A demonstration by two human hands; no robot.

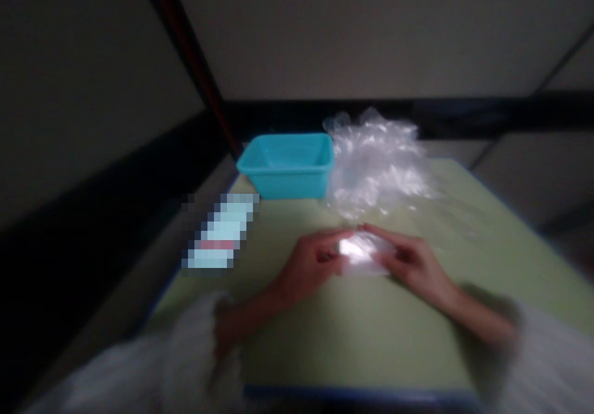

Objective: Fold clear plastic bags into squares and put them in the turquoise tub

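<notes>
Between my two hands, low over the middle of the table, is a small shiny clear plastic bag. My left hand grips its left side, thumb below and fingers along the top. On the right side, the thumb and fingers of my right hand close on the same plastic. The fingertips of both hands nearly meet at the bag's far edge. Glare and blur hide whether anything lies inside it. Just beyond my hands spreads a pile of crumpled clear plastic bags.
A turquoise plastic basin stands at the back left, beside the pile. A pixelated, bright oblong thing lies at the table's left edge. The yellow-green table has a blue rim, and a pale wall rises behind it.
</notes>
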